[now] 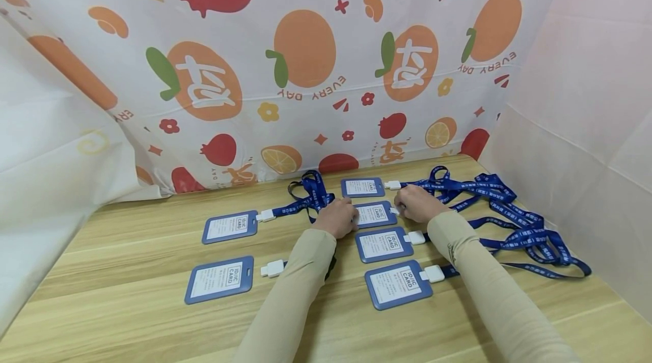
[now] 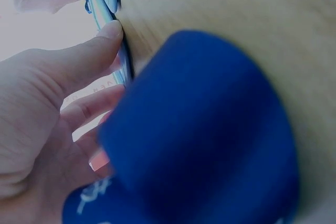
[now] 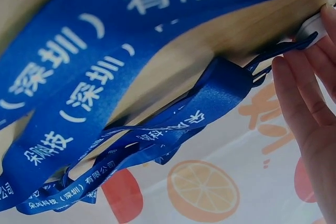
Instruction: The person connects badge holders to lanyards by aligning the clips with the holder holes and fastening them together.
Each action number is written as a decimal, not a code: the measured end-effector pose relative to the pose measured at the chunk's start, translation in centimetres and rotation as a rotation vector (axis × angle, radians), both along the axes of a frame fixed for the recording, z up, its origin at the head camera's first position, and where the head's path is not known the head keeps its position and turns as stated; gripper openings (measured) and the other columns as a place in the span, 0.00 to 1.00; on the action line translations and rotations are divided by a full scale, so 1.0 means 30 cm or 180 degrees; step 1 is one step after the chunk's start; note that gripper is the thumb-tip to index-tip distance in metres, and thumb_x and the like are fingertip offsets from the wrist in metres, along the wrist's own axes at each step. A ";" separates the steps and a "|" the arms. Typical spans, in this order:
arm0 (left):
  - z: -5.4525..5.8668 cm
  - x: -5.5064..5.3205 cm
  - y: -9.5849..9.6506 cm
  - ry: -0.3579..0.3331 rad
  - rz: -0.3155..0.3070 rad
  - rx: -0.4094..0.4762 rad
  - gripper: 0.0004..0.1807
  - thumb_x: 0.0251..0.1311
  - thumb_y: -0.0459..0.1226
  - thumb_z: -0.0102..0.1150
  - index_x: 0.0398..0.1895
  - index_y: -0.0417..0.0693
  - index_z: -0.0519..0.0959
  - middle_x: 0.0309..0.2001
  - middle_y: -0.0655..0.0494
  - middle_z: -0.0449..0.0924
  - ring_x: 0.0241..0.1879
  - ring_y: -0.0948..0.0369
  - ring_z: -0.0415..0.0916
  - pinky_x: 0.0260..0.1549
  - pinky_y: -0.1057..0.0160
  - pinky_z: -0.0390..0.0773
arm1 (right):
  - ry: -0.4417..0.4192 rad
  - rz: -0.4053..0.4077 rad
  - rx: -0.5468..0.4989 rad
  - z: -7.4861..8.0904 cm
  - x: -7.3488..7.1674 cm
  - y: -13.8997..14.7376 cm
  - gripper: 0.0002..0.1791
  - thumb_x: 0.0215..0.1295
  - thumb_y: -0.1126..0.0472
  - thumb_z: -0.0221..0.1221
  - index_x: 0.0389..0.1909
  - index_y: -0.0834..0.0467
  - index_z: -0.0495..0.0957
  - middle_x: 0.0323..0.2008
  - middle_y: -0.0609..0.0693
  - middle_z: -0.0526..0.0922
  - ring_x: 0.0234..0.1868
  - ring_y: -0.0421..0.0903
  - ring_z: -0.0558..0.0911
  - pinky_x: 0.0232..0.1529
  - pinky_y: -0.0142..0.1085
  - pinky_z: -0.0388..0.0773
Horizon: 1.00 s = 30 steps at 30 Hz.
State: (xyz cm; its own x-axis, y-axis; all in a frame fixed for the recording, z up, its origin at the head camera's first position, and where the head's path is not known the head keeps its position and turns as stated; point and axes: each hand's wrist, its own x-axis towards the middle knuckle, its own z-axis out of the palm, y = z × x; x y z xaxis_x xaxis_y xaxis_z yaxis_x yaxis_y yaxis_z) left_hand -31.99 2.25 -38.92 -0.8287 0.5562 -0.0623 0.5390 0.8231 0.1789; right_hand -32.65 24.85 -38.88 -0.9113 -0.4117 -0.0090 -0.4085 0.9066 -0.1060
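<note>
In the head view, my left hand (image 1: 336, 217) holds the left edge of a blue ID card holder (image 1: 374, 214), second from the back in the right column. The left wrist view shows the thumb (image 2: 111, 30) on the holder's rim. At that holder's other end, my right hand (image 1: 419, 203) pinches the white lanyard clip (image 1: 395, 211). This clip (image 3: 313, 27) also appears in the right wrist view, at the end of a blue lanyard (image 3: 220, 85). The holder lies about flat, between neighbouring holders at the back (image 1: 362, 187) and front (image 1: 384, 244).
Another holder (image 1: 398, 285) lies nearest the front in the right column. To the left lie two more holders, one behind (image 1: 230, 227) and one in front (image 1: 219, 280). Blue lanyards (image 1: 519, 216) tangle at the right; another (image 1: 308, 193) bunches behind my left hand. A fruit-print curtain (image 1: 305, 125) borders the wooden table (image 1: 127, 295).
</note>
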 end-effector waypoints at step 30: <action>0.001 0.000 0.004 0.0021 0.0019 -0.0019 0.05 0.63 0.39 0.70 0.39 0.49 0.88 0.40 0.55 0.76 0.43 0.57 0.71 0.46 0.56 0.78 | 0.0064 -0.0021 0.0101 -0.003 0.004 -0.007 0.08 0.63 0.73 0.65 0.41 0.63 0.88 0.41 0.55 0.86 0.40 0.48 0.82 0.47 0.42 0.81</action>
